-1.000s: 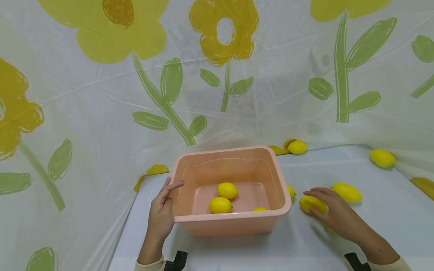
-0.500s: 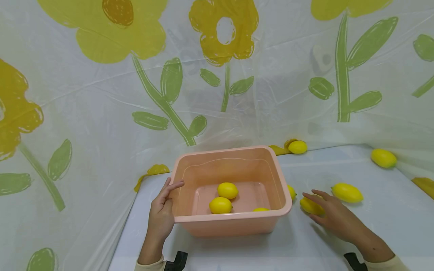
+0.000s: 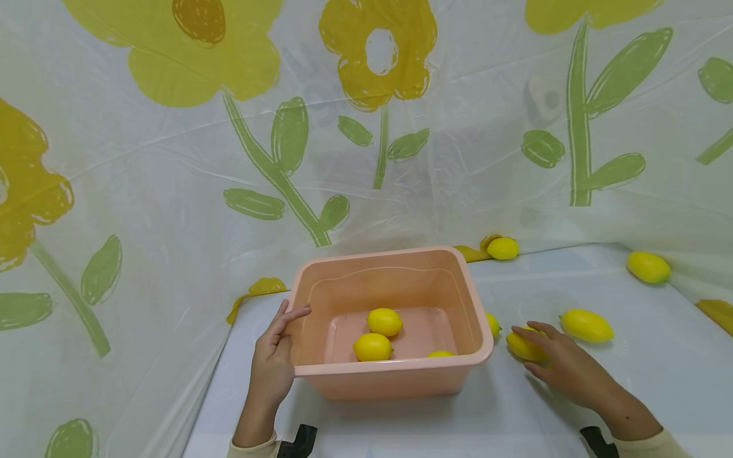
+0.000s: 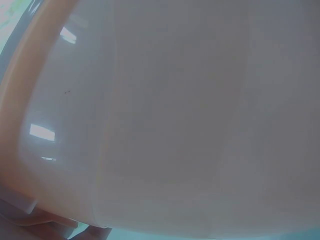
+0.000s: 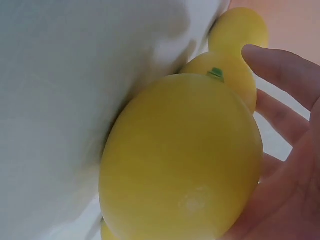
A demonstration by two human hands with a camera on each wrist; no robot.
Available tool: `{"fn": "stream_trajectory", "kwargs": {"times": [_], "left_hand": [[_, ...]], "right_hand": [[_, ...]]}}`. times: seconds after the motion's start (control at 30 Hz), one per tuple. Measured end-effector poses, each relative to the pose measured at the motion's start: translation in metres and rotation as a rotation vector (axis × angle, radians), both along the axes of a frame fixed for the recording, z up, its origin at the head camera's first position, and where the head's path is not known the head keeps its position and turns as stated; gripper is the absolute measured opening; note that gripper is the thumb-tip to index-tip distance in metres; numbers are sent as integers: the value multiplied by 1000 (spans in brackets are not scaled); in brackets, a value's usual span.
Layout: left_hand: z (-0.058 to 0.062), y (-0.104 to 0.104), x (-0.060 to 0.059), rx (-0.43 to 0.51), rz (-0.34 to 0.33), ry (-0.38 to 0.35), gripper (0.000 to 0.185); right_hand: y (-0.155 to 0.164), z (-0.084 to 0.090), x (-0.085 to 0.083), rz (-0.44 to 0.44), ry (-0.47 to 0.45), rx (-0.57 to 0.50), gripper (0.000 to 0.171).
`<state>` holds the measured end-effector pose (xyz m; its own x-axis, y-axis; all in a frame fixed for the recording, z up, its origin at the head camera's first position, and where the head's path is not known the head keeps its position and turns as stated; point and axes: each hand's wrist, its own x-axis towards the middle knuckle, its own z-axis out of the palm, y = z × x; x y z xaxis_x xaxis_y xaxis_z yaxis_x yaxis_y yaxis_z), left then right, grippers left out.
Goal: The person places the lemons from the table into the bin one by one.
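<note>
A pink plastic basin (image 3: 389, 381) stands mid-table with two lemons (image 3: 372, 346) in plain view and a third lemon (image 3: 440, 353) partly hidden behind its front rim. My left hand (image 3: 275, 362) holds the basin's left rim, fingers over the edge; the left wrist view is mostly filled by the basin's wall (image 4: 175, 110). Right of the basin, my right hand (image 3: 567, 366) is spread over a lemon (image 3: 522, 348), fingertips at its edges. In the right wrist view a larger-looking lemon (image 5: 180, 155) lies close by the palm, hidden from the head view.
One lemon (image 3: 492, 325) peeks out beside the basin's right wall. Another lemon (image 3: 586, 325) lies just beyond my right hand. Farther back are a lemon (image 3: 503, 248) at the rear edge and a lemon (image 3: 648, 267) at the right. A flower-printed sheet (image 3: 458, 159) hangs behind the table.
My right hand has shifted slightly toward me over the lemon and covers the lemon that showed beneath it a second ago. The left hand and basin have stayed put.
</note>
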<state>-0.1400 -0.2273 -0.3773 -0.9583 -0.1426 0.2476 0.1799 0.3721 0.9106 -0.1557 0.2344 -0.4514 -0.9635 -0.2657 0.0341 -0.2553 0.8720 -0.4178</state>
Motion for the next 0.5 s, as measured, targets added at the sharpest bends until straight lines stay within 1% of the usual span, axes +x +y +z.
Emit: {"fn": "stream_trajectory", "kwargs": {"times": [0.37, 0.5], "left_hand": [[1, 1, 0, 3, 11, -7, 55], [1, 1, 1, 3, 13, -7, 55]], "right_hand": [[-1, -3, -3, -21, -2, 33, 64], [-1, -3, -4, -26, -18, 39, 63]]}}
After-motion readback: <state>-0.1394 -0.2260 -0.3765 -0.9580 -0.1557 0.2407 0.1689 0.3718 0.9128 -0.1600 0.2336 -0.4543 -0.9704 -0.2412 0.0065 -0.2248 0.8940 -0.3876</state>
